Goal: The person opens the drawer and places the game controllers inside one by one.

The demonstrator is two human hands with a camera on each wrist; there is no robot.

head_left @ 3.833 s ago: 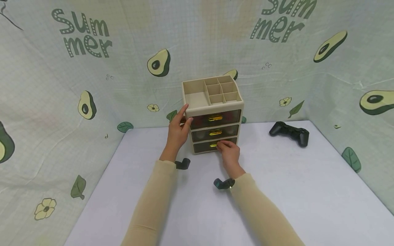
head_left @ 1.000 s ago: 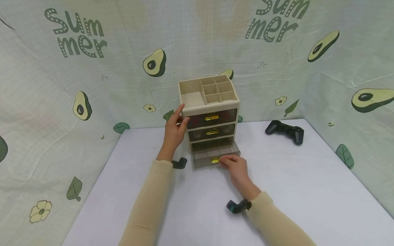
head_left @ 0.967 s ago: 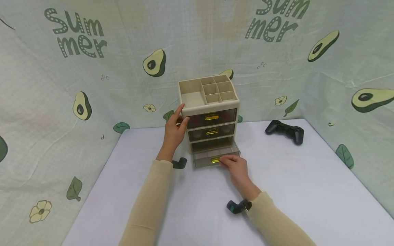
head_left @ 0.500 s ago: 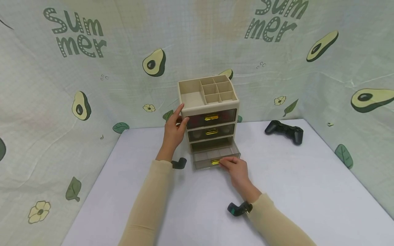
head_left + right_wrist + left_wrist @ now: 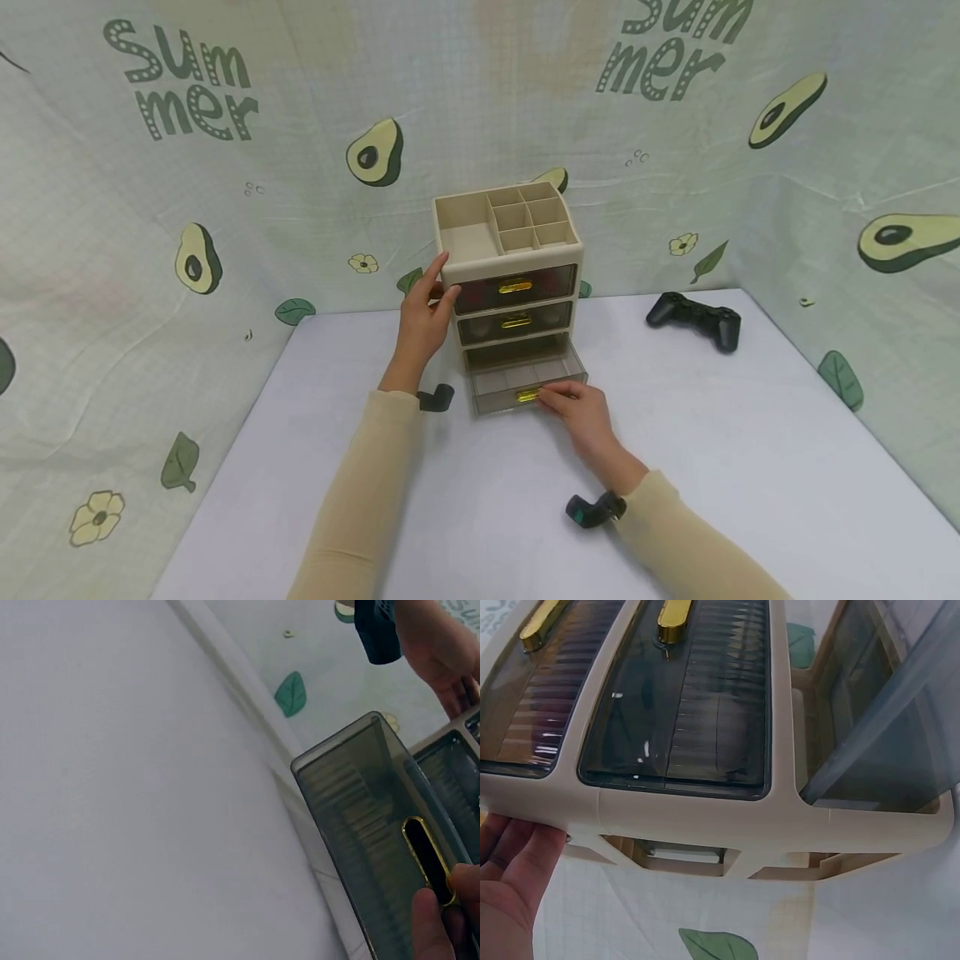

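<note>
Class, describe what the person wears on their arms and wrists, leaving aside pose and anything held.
Both arms wear long, close-fitting beige sleeves reaching the wrists. The left hand and right hand are bare, with no gloves. Each wrist carries a small dark strapped-on camera, left and right.

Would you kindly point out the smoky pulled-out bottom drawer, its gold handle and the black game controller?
Smoky pulled-out bottom drawer (image 5: 525, 372): head view, its open inside.
Gold handle (image 5: 527, 396): head view, the bar's middle.
Black game controller (image 5: 694, 317): head view, its central body.
</note>
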